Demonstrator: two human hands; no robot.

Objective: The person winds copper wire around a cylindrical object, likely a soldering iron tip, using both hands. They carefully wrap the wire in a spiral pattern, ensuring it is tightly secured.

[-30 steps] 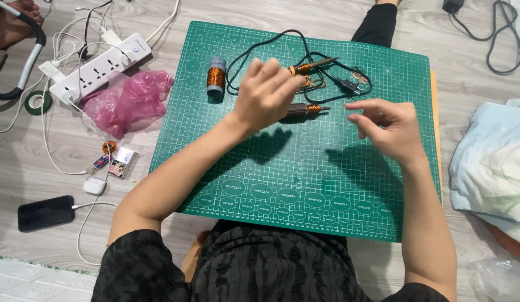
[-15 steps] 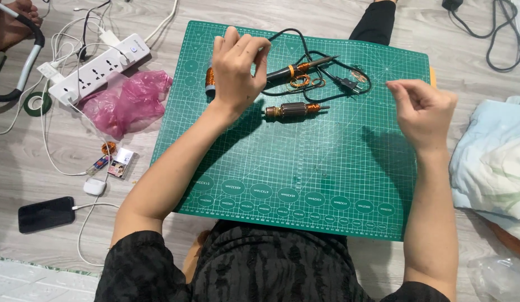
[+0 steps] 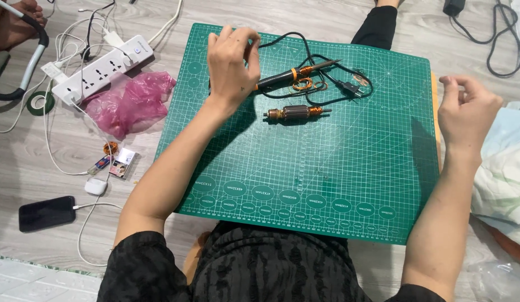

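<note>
Here, a person sits on the floor behind a green mat. The right hand hovers off the mat's right edge, fingers loosely curled, empty. An armature lies untouched mid-mat. Beyond it, the left hand, fingers bunched, hangs beside the soldering iron; whether it holds anything is unclear.

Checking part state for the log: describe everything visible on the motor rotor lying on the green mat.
The motor rotor is a small armature: a dark laminated core in the middle, copper-coloured windings at both ends, and a thin metal shaft sticking out on the right. It lies flat on its side on the green cutting mat, shaft roughly left to right, just below the soldering iron. Neither hand touches it; the left hand hovers up-left of it.
</note>
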